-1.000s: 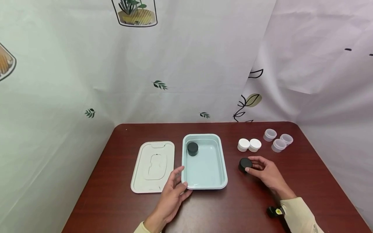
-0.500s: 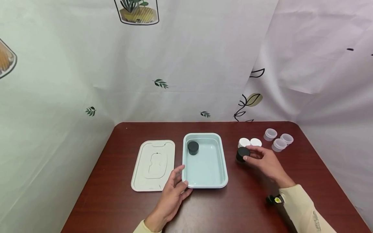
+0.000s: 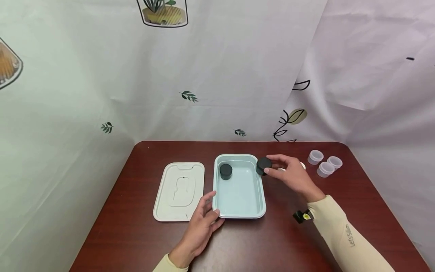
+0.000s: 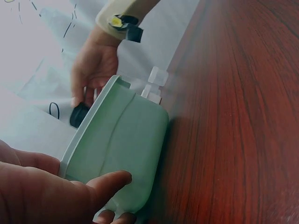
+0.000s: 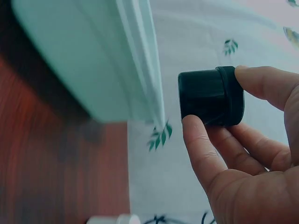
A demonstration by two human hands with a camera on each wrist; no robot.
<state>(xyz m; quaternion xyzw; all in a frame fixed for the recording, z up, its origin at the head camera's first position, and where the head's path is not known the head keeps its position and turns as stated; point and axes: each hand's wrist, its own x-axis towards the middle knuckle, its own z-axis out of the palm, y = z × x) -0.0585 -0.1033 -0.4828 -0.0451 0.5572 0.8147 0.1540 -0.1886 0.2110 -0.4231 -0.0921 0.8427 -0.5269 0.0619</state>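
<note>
Between thumb and fingers, my right hand (image 3: 293,173) pinches a small round black jar with a lid (image 5: 205,96), raised at the right rim of a pale blue rectangular tub (image 3: 240,196). The jar lies apart from the tub's wall in the right wrist view. A second black jar (image 3: 225,172) stands inside the tub, near its far left corner. My left hand (image 3: 200,226) holds the tub's near left corner, its fingers spread round the rim and wall. In the left wrist view, one of its fingers (image 4: 112,181) lies against the outer wall.
A flat white lid (image 3: 179,192) lies left of the tub. Several small translucent cups (image 3: 326,169) stand at the far right. White jars (image 3: 303,165) are mostly hidden behind my right hand. Fabric walls (image 3: 217,75) enclose the dark red table (image 3: 142,241).
My right hand has lifted the black jar off the table and carried it left and away from me to the tub's right rim. The left hand stays at the tub's corner.
</note>
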